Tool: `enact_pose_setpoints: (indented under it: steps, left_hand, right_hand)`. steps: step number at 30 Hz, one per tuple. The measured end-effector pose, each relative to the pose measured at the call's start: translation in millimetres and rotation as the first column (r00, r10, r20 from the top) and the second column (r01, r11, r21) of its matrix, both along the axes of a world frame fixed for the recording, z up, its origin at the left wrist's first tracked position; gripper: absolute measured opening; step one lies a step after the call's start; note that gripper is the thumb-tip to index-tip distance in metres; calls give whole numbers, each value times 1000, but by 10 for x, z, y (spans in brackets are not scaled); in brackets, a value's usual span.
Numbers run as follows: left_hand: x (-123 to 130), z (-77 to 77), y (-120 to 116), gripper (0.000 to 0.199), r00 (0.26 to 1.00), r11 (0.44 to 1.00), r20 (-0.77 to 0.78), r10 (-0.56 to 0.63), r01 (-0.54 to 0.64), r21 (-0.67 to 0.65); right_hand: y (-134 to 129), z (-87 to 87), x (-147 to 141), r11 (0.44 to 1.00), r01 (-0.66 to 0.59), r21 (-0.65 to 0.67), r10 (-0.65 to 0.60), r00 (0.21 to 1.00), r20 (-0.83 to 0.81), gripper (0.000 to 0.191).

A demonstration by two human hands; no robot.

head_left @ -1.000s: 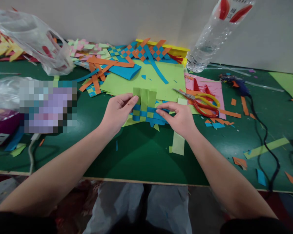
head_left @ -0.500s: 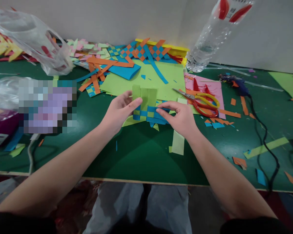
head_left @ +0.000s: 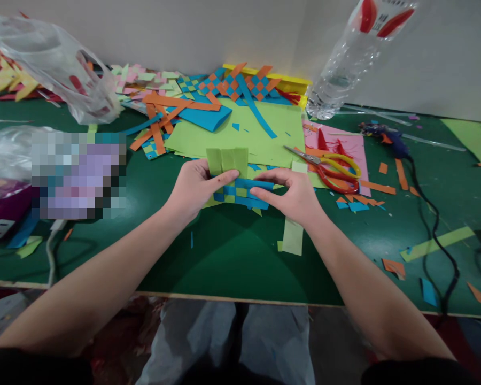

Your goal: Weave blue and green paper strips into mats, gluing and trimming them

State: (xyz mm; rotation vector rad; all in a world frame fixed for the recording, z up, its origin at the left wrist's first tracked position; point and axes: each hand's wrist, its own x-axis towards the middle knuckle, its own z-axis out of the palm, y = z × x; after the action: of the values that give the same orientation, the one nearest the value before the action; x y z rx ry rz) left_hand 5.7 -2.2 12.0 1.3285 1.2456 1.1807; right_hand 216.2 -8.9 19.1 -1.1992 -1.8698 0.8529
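Note:
A woven piece of green and blue paper strips (head_left: 229, 160) is held above the table's middle, its green strips standing up and blue strips reaching to the right. My left hand (head_left: 194, 187) grips its left side, thumb across the front and fingers behind. At the right side, my right hand (head_left: 291, 193) has thumb and forefinger around the blue strips. A pale green strip (head_left: 293, 235) lies under my right hand. Scissors with yellow and red handles (head_left: 336, 168) rest just beyond that hand, on orange scraps and pink paper.
Green sheets (head_left: 272, 123) lie behind the hands, with woven pieces (head_left: 228, 85) at the back. A clear bottle (head_left: 344, 64) stands back right, near a glue gun (head_left: 388, 141) with a cord. At left are a plastic bag (head_left: 64, 69) and a blurred purple object (head_left: 80, 182).
The woven piece has shifted slightly left, and its green strips lean differently. My left thumb has slid right across it. My right thumb and forefinger are a little farther apart.

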Motion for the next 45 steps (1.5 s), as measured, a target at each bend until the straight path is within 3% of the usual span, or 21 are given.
enact_pose_setpoints:
  steps: [5,16,23,29,36,45]
  left_hand:
    - [-4,14,7,27,998,998,26,50,-51,32]
    - [-19,-2,29,24,996,995,13,86,-86,54]
    - [-23,3,23,23,997,996,1,72,-72,52]
    - [-32,-7,42,25,995,992,48,91,-95,85]
    - [-42,-29,66,24,987,986,106,124,-134,101]
    - [-54,-48,68,28,988,982,69,140,-147,117]
  right_hand:
    - [17,-6,12,997,-17,-73,20,999,38,27]
    - [44,17,15,996,-37,-79,43,996,83,29]
    - [53,3,16,997,-3,-72,8,998,58,28]
    - [61,-27,27,989,22,-148,-28,999,-35,32]
    - [42,-13,28,947,-107,-304,77,991,-108,28]
    - [55,-30,39,944,-125,-305,98,990,-100,24]
